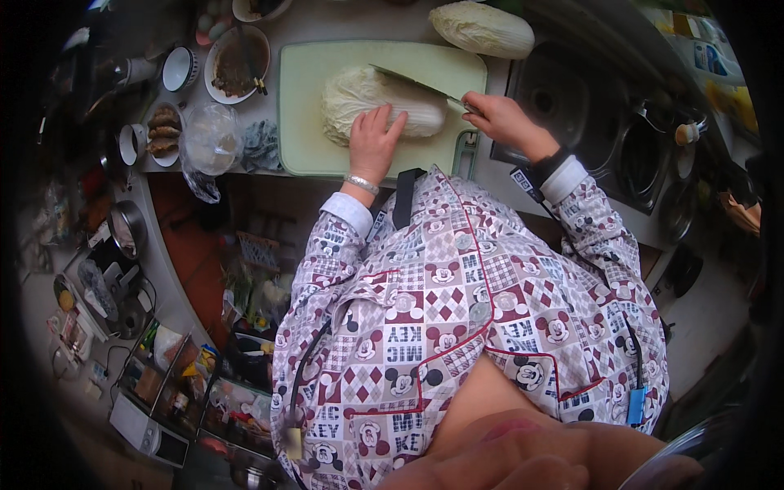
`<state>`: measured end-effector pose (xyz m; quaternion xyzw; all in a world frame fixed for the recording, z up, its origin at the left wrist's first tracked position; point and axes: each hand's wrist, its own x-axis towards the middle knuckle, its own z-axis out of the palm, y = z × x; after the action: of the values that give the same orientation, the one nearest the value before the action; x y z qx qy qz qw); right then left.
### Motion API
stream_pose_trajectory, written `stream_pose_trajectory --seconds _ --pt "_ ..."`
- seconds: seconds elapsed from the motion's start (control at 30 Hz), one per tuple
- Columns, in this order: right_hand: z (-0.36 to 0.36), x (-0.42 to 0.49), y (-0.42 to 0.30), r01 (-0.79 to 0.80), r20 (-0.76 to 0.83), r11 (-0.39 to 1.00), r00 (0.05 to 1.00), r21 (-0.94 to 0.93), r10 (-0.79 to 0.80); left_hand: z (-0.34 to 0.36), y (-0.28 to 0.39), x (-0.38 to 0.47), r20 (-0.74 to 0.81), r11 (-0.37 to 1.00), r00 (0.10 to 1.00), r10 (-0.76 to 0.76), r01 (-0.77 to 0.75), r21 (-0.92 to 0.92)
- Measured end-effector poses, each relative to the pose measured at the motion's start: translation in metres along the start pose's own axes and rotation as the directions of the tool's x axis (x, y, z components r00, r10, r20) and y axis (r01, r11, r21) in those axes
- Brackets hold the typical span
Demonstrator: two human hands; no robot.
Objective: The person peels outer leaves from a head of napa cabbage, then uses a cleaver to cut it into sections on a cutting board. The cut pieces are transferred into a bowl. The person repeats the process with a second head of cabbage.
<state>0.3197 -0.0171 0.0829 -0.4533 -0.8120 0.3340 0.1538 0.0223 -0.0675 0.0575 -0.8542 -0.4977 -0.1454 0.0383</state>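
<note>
A napa cabbage (410, 113) lies on its side across a pale green cutting board (306, 67), its leafy end to the left and white stem end to the right. My left hand (375, 138) rests on its near side with the fingers spread, pressing on the leaves. In my right hand (505, 119) is the handle of a kitchen knife (416, 84). The blade runs lengthwise along the top of the cabbage; how deep it sits cannot be made out. Beyond the board's far right corner lies a second napa cabbage (484, 30).
Right of the board is a dark sink (545, 104). On the left stand a bowl of brown sauce with chopsticks (236, 67), a white bowl (179, 68), a dish of brown food pieces (164, 131), a plastic-wrapped bowl (211, 141) and a grey cloth (262, 146).
</note>
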Motion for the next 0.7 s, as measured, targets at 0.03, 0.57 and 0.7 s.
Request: stream_pose_trajectory --seconds 0.03,0.57,0.7 --pt "-0.001 -0.003 -0.004 -0.031 0.028 0.999 0.999 0.027 0.03 -0.003 0.001 -0.001 0.001 1.0 1.0 0.008 -0.008 0.006" --pt "-0.018 -0.027 -0.045 0.121 0.037 0.968 0.993 -0.221 -0.115 0.02 0.029 0.004 0.17 0.989 0.983 -0.072 0.093 -0.117" --pt "-0.022 -0.03 -0.045 0.141 0.039 0.956 0.99 -0.257 -0.135 0.023 0.031 0.006 0.113 0.993 0.99 -0.081 0.09 -0.077"
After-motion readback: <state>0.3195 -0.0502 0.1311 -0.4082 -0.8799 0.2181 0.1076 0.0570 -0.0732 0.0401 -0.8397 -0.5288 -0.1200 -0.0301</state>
